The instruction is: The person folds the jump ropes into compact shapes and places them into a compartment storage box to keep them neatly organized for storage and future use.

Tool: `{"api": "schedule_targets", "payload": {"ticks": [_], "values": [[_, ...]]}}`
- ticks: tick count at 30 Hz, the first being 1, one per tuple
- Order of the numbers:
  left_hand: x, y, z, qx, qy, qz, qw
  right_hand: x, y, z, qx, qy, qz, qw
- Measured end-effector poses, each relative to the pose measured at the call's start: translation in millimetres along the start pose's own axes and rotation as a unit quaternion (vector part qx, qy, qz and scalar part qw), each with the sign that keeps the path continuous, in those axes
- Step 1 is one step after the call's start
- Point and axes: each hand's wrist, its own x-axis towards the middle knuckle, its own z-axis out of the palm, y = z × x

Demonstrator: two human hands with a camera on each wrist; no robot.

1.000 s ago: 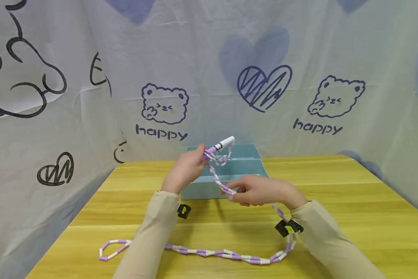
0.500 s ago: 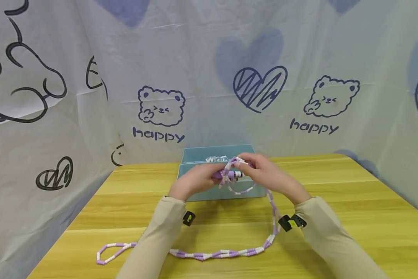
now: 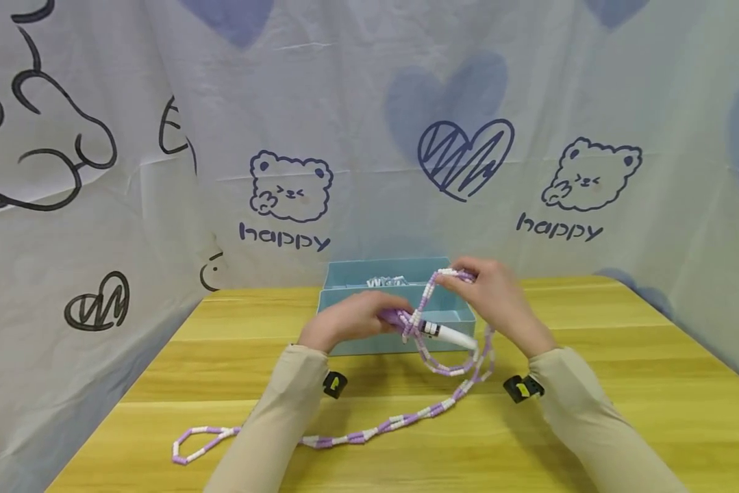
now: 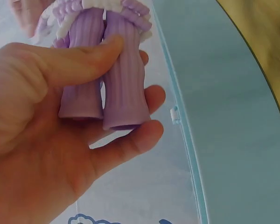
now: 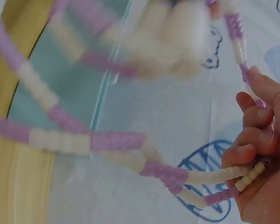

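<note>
My left hand (image 3: 352, 320) grips the two handles of a purple and white beaded jump rope side by side. In the left wrist view the ribbed purple handles (image 4: 126, 88) lie under my thumb, and beads wrap across them. The white ends of the handles point right in the head view. My right hand (image 3: 495, 294) holds the doubled rope (image 5: 116, 141), raised to the right of the handles. From the right hand, one stretch runs up to the wrapped handles and another hangs down. The remaining rope lies along the table, ending in a loop (image 3: 177, 448) at the left.
A light blue open box (image 3: 369, 344) stands behind the hands, near the back of the wood-look table (image 3: 591, 383). Small white and blue pieces (image 3: 387, 281) show in its rear part. A printed cloth (image 3: 369, 137) hangs close behind the table.
My right hand has moved from below the handles up, over and out to the right, drawing rope around them. The handles have swung from pointing up-right to slightly down-right.
</note>
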Motion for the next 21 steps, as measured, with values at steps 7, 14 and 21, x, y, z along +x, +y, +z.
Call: {"api": "schedule_targets", "payload": {"ticks": [7, 14, 21], "values": [[-5.1, -3.3, -6.8, -0.080, -0.012, -0.001, 0.9967, 0, 18, -4.9, -0.064, -0.004, 0.040, 0.997], [-12.4, -7.7, -14.9, -0.161, -0.011, -0.034, 0.9862, 4, 35, -11.5, 0.007, -0.058, 0.013, 0.998], [-10.9, -7.4, -14.1, -0.273, -0.018, -0.016, 0.9617, 1, 45, 1.7, 0.021, -0.050, 0.035, 0.998]]}}
